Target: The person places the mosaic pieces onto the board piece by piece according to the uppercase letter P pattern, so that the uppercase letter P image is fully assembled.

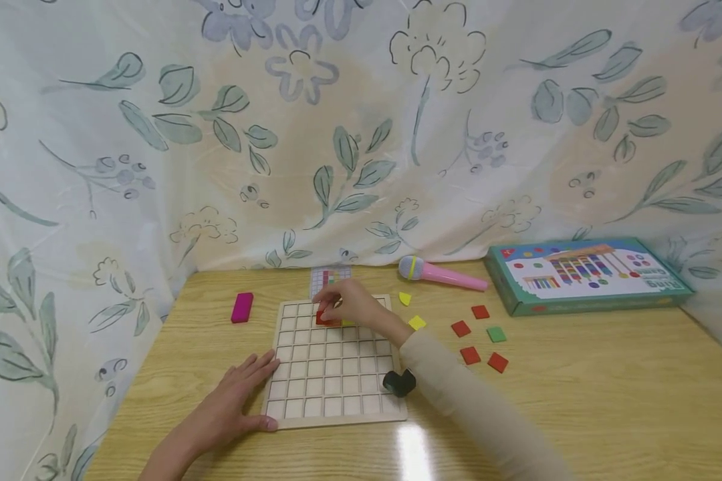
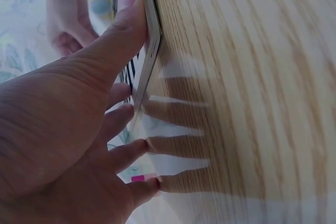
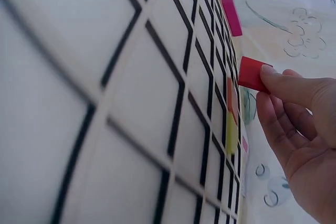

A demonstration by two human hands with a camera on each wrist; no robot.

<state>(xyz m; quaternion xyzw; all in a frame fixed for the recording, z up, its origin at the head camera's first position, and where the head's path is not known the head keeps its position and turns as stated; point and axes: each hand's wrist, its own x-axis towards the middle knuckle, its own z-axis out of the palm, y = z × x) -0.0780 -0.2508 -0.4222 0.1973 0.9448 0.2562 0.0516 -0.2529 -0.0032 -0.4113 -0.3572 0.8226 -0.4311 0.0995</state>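
Observation:
My right hand [image 1: 356, 306] is over the far rows of a wooden grid board [image 1: 333, 386]. Its thumb and fingers pinch a red square tile [image 3: 253, 73], held tilted just above the cells in the right wrist view. Beside that tile, a reddish-orange tile [image 3: 232, 97] and a yellow tile [image 3: 230, 135] lie in the grid. At the board's left side rests my left hand [image 1: 234, 394], fingers spread. Its thumb is on the near left corner and its fingertips are along the side. Behind the board a card with a coloured grid pattern [image 1: 317, 279] is partly covered by my right hand.
Right of the board lie several loose red tiles [image 1: 470, 355], a green tile [image 1: 496, 334], a yellow tile [image 1: 417, 323] and a yellow rounded piece [image 1: 404, 298]. A magenta block [image 1: 242, 307] stands left. Farther back are a pink toy microphone [image 1: 451, 276] and a game box [image 1: 589, 275].

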